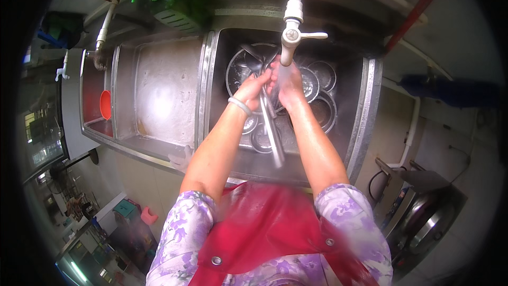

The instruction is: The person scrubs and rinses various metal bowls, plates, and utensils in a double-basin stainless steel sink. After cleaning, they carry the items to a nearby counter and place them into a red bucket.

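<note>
My left hand (253, 87) grips several long-handled metal ladles or spoons (271, 135) over the right basin of a steel sink (365, 99). Their bowl ends point away from me and their handles slant back towards me. Close beside it, my right hand (289, 85) is under the white plastic tap (290, 39), where water runs over it; its fingers are partly hidden, so its hold is unclear. Beneath both hands lie a large round metal bowl (234, 65) and several smaller round metal bowls (328, 113).
Left of the basin is a shallower steel basin (166, 91); a pale glove (181, 159) hangs at its front edge. A green jug (178, 8) stands behind. An orange-red container (105, 104) sits far left. A dark metal appliance (424, 214) stands at the right.
</note>
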Demonstrator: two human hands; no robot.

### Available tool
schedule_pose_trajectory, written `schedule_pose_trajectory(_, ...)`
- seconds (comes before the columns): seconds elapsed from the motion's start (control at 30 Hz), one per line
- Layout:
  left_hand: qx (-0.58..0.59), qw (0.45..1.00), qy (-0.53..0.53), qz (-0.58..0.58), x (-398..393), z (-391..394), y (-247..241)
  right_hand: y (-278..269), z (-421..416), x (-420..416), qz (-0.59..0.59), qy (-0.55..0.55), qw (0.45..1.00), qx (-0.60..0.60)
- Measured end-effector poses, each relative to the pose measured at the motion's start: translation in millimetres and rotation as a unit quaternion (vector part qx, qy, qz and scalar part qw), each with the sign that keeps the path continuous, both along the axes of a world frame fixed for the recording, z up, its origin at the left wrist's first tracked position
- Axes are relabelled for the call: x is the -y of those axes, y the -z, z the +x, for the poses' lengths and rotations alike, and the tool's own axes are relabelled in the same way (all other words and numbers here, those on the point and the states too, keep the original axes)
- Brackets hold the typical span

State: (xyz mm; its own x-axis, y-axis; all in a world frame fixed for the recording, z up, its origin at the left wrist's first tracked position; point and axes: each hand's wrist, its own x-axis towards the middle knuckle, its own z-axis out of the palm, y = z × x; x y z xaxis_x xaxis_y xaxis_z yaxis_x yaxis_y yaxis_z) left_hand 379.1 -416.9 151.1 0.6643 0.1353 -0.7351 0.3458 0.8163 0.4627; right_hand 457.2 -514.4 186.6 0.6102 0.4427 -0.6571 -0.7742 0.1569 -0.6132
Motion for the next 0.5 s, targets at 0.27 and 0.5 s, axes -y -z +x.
schedule_pose_trajectory(0.27,0.046,0.995,0.062,0.071,68.5,21.8,17.2,60.6,-14.5,54.1,-0.235,-0.031,0.899,0.369)
schedule_pose_trajectory(0.5,0.073,0.993,0.041,0.088,88.0,15.2,0.6,76.2,-40.9,80.5,-0.132,0.086,0.96,0.229)
